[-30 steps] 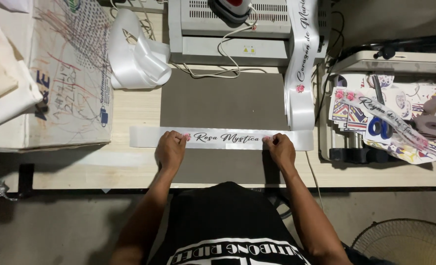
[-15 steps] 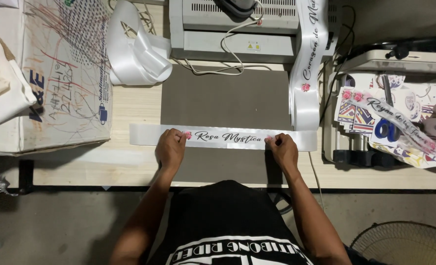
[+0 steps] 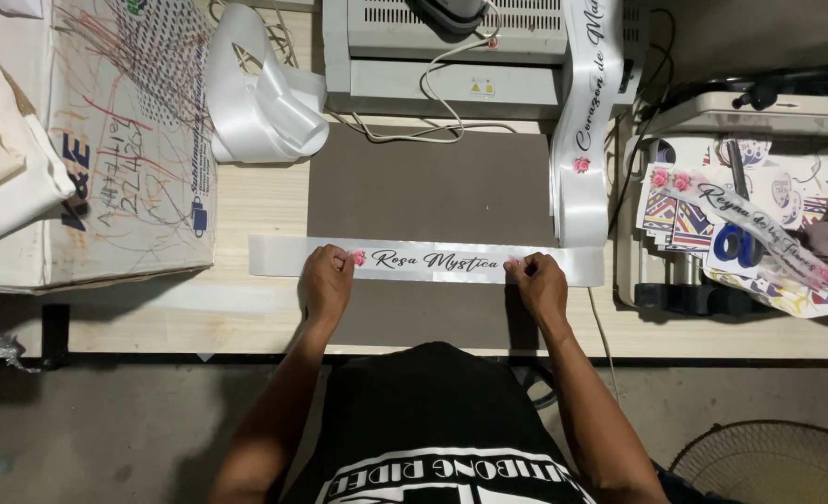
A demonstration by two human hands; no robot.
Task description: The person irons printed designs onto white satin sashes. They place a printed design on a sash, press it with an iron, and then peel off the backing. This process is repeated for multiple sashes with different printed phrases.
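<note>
Two hands flatten a white ribbon (image 3: 432, 260)
Left hand (image 3: 327, 283) and right hand (image 3: 537, 285) press fingertips down, the lettering between them kept taut

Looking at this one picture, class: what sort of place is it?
Probably a small ribbon-printing workshop. A printed white satin ribbon lies flat under the left hand and right hand, a grey machine stands behind, and more printed ribbon hangs down.

A small print workshop: laminating machine (image 3: 451, 56), printed ribbon sashes (image 3: 584, 121) (satin-white), scribbled cardboard box (image 3: 125, 140).
</note>
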